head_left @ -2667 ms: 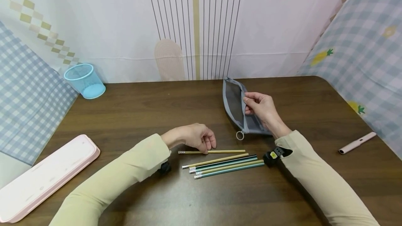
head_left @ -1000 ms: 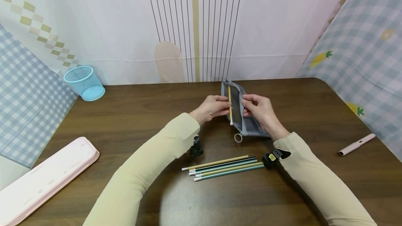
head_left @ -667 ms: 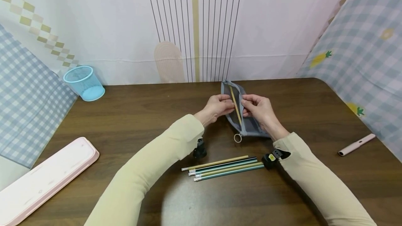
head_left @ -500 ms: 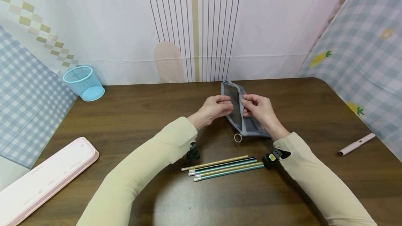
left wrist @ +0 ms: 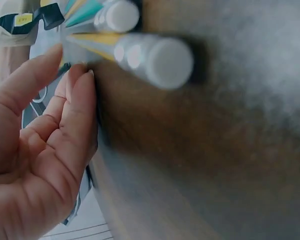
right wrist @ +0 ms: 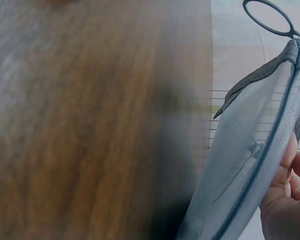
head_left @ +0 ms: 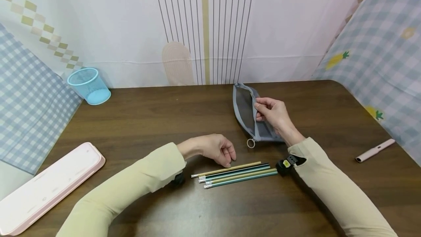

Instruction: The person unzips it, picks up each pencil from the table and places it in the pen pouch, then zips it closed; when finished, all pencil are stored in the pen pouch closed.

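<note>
A grey mesh pencil case (head_left: 245, 111) with a ring zipper pull stands unzipped on the table, its mouth spread. My right hand (head_left: 274, 114) pinches the near side of that mouth; the right wrist view shows the same thumb-and-finger hold on the mesh pouch (right wrist: 245, 150). Several pencils (head_left: 236, 175), gold, teal and black with white erasers, lie side by side below it. My left hand (head_left: 217, 149) is over the uppermost gold pencil (head_left: 245, 165), fingertips right at its shaft. In the left wrist view the left hand's thumb and fingers (left wrist: 80, 110) stand apart, beside the pencil's eraser end (left wrist: 160, 60).
A light blue mesh pen cup (head_left: 90, 87) stands at the back left. The pink-and-white long case (head_left: 49, 189) lies along the left edge of the wooden table (head_left: 158, 120). On the far right lies a slim pink stick-shaped object (head_left: 375, 150).
One gold pencil went from the table into the pencil case, where my left hand let go of it. The left hand has since come back down to the other pencils; the right kept its hold.
</note>
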Available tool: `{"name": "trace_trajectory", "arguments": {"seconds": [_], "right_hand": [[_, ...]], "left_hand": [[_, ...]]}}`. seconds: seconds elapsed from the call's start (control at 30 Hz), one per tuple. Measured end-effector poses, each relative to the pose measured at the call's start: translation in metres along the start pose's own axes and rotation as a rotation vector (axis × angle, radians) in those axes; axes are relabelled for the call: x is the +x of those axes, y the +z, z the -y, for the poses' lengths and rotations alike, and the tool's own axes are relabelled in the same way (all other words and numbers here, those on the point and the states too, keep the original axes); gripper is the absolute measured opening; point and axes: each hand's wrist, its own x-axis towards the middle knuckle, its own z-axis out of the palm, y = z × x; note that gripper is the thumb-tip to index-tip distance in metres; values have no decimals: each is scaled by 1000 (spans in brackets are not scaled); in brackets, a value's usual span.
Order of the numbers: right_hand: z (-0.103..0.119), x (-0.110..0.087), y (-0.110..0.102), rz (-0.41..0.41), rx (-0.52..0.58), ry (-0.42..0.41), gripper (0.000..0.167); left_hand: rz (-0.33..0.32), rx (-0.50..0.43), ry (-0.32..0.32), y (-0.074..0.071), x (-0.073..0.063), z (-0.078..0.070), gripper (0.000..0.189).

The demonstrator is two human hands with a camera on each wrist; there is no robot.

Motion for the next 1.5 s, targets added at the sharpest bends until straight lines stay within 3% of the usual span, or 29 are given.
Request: {"name": "trace_trajectory", "arguments": {"seconds": [0.1,0.43,0.57,0.63,0.77,0.9,1.07,1.27,1.37,1.5], "right_hand": [[-1,0,0,-1,1,-6,37],[0,-1,-2,-7,-7,-6,36],[0,-1,-2,-3,-9,1,36],[-1,0,-2,-1,-2,3,36],[-1,0,-1,2,10,2,36],[-1,1,-2,4,12,-1,36],[0,0,-2,3,6,-6,36],[0,0,0,4,0,-3,36],[-1,-1,1,4,3,1,36],[-1,-1,2,7,-4,4,36]], "left_hand": [[-24,130,15,1,-1,0,16],[-101,429,32,5,-6,-8,17],[-103,451,-3,-4,-10,-6,18],[-66,361,-30,-12,-13,-2,17],[6,57,-73,-32,-17,7,20],[-16,-189,-79,-51,-16,12,26],[-160,-430,-59,-65,0,14,34],[-370,-791,-64,-67,34,6,37],[-450,-903,-64,-64,50,-3,38],[-520,-968,-62,-58,67,-15,40]]}}
